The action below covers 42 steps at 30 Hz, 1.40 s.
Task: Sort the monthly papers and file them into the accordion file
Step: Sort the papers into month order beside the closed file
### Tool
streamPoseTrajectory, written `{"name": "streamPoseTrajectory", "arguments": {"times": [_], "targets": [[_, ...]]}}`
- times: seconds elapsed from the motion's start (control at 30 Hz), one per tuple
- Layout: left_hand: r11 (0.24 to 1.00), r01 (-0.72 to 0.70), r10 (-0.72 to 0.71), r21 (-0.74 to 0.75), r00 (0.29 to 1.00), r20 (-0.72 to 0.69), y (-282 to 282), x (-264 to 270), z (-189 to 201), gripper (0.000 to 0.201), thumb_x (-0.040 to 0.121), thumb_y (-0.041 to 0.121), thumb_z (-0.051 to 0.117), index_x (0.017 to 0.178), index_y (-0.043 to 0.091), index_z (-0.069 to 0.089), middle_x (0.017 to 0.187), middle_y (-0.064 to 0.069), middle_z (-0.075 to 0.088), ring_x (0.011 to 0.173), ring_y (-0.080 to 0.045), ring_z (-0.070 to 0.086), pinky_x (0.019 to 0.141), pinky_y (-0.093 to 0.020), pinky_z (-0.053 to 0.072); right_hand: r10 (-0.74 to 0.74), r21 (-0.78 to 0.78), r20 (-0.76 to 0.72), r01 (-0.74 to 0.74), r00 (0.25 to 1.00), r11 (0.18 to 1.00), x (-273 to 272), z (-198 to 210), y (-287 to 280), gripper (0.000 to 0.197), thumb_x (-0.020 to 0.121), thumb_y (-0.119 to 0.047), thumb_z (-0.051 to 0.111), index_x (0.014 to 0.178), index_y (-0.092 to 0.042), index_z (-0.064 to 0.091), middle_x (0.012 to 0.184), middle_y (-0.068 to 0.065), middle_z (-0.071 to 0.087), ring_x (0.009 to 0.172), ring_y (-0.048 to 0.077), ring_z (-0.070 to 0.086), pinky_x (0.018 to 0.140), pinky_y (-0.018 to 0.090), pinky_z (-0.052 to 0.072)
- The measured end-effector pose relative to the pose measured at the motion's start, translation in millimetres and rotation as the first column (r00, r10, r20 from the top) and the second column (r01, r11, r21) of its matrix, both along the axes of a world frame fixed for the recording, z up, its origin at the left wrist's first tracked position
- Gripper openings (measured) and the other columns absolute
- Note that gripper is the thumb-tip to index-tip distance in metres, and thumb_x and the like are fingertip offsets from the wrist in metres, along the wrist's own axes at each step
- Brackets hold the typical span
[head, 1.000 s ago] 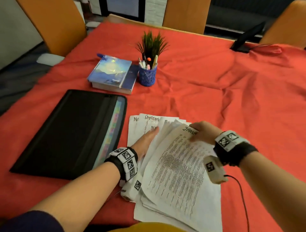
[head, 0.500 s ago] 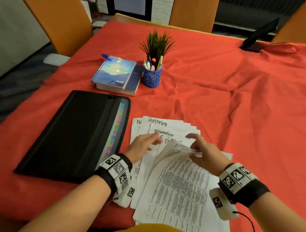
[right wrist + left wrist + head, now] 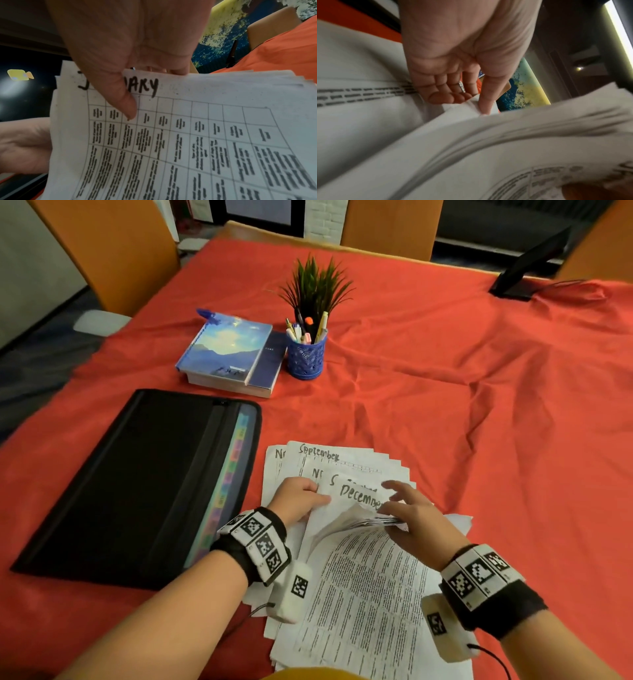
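Note:
A fanned pile of monthly papers (image 3: 363, 594) lies on the red cloth in front of me. My right hand (image 3: 411, 508) grips the far ends of several top sheets and bends them up and back. In the right wrist view its thumb (image 3: 126, 105) presses on a sheet headed January (image 3: 171, 135), fingers behind. Beneath them show a December sheet (image 3: 359, 496) and a September sheet (image 3: 318, 451). My left hand (image 3: 298, 498) pinches a paper corner (image 3: 471, 108) between thumb and curled fingers. The black accordion file (image 3: 137, 481) lies flat to the left, coloured tabs (image 3: 233, 474) showing along its right edge.
Behind the file are stacked blue books (image 3: 233, 354), a blue pen cup (image 3: 306, 354) and a small green plant (image 3: 315, 285). A dark tablet stand (image 3: 527, 272) sits at the far right. Orange chairs (image 3: 102, 251) ring the table. Red cloth (image 3: 462, 422) stretches to the right.
My right hand has drawn the top sheets' far ends up and back toward me, uncovering the December sheet. My left hand went from lying flat on the pile to pinching a corner.

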<state>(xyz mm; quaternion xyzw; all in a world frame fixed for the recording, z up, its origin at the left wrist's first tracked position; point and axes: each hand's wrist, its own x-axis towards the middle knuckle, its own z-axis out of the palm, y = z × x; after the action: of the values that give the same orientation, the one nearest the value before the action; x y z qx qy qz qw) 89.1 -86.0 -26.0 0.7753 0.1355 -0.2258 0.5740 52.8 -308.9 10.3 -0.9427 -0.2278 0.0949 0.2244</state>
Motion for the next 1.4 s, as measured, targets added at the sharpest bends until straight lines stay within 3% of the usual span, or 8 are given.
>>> {"name": "streamPoseTrajectory", "arguments": {"times": [0.13,0.3,0.5,0.67,0.87,1.13,1.27,1.4], "targets": [[0.959,-0.112,0.052,0.26,0.972,0.229,7.1,-0.9,1.0,0.009,0.075,0.016,0.075,0.077,0.01,0.068,0.08,0.005,0.052,0.082,-0.013,0.049,0.077,-0.022,0.04,-0.03,-0.069,-0.101,0.023,0.994,0.997,15.4,2.2,3.6,0.027,0.079,-0.001,0.06,0.102,-0.01,0.068,0.14,0.011,0.041,0.118,0.027,0.048,0.095,0.027,0.034],[0.953,-0.266,0.232,0.147,0.949,0.214,15.4,4.8,-8.6,0.041,0.065,0.017,0.068,0.045,0.019,0.032,0.06,-0.008,0.027,0.059,-0.02,0.03,0.06,-0.028,0.024,0.013,-0.148,-0.162,-0.037,0.987,0.988,28.5,7.9,9.8,0.03,0.082,-0.004,0.056,0.109,-0.011,0.065,0.146,0.006,0.034,0.126,0.025,0.041,0.1,0.028,0.032],[0.957,-0.168,0.128,0.236,0.976,0.177,15.8,9.3,-3.8,0.013,0.073,0.018,0.07,0.07,0.006,0.067,0.076,-0.008,0.067,0.073,-0.024,0.062,0.068,-0.033,0.051,0.014,-0.132,-0.177,-0.038,0.984,0.991,30.6,6.0,11.4,0.029,0.081,-0.003,0.057,0.108,-0.009,0.066,0.145,0.006,0.035,0.126,0.022,0.042,0.099,0.025,0.034],[0.951,-0.154,0.075,0.269,0.956,0.282,13.8,4.2,-1.5,0.008,0.081,0.018,0.068,0.081,0.011,0.063,0.088,-0.002,0.066,0.087,-0.022,0.062,0.076,-0.03,0.049,0.019,-0.098,-0.186,-0.038,0.982,0.994,28.7,4.9,9.3,0.032,0.081,-0.001,0.057,0.11,-0.013,0.065,0.142,0.003,0.04,0.118,0.019,0.051,0.091,0.017,0.034],[0.948,-0.301,0.175,0.102,0.762,0.623,14.0,-1.3,28.8,0.013,0.078,0.004,0.071,0.075,0.01,0.06,0.076,0.01,0.056,0.077,-0.009,0.054,0.068,-0.002,0.038,0.062,-0.052,-0.194,-0.073,0.979,0.996,28.8,2.7,4.7,0.033,0.081,0.001,0.057,0.107,-0.016,0.066,0.144,-0.005,0.038,0.105,0.014,0.057,0.081,0.013,0.034],[0.907,-0.356,-0.083,0.226,0.375,0.923,51.8,23.2,95.6,0.009,0.08,0.008,0.067,0.075,0.004,0.061,0.082,0.007,0.055,0.076,-0.002,0.05,0.071,-0.013,0.04,0.032,-0.128,-0.17,-0.054,0.985,0.99,30.3,-4.4,7.8,0.031,0.083,-0.001,0.055,0.111,-0.013,0.065,0.148,0.0,0.031,0.122,0.021,0.046,0.096,0.023,0.035],[0.937,-0.329,-0.023,0.114,0.269,0.963,66.0,30.9,135.5,0.007,0.079,0.002,0.068,0.076,0.0,0.062,0.083,-0.005,0.059,0.08,0.006,0.053,0.077,-0.005,0.039,-0.013,-0.112,-0.133,-0.002,0.991,0.994,25.7,-4.5,7.7,0.024,0.082,-0.002,0.06,0.104,-0.01,0.067,0.142,0.014,0.033,0.124,0.027,0.045,0.1,0.023,0.033],[0.935,-0.337,-0.052,0.109,0.174,0.983,72.3,35.2,163.4,0.011,0.081,0.008,0.07,0.075,-0.001,0.065,0.085,-0.002,0.061,0.082,-0.008,0.058,0.076,-0.021,0.049,0.003,-0.119,-0.128,-0.018,0.992,0.993,22.9,5.1,7.3,0.02,0.084,-0.007,0.059,0.103,-0.008,0.066,0.124,0.006,0.052,0.108,0.019,0.056,0.087,0.014,0.034]]}}
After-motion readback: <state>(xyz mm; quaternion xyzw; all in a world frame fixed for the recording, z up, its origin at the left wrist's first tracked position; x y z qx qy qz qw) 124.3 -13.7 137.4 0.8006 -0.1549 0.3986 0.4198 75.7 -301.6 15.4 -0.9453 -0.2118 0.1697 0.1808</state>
